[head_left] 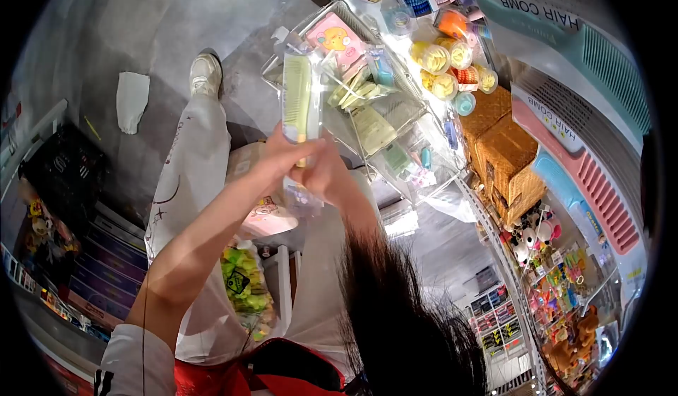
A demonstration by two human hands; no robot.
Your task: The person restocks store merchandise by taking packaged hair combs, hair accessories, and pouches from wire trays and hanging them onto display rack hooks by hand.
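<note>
A pale yellow-green comb in a clear package stands out lengthwise from between my two hands. My left hand is closed around the lower part of the package. My right hand presses against it from the other side, also closed; some fingers are hidden behind the package. More clear wrapping shows below the hands. Just beyond the package sits a wire basket with a pink box and several small pale packets in it.
Packaged hair combs hang close on the right. Yellow-topped tubs and a woven brown box line the shelf. A bag of green items lies between my legs. A torn white sheet is on the floor.
</note>
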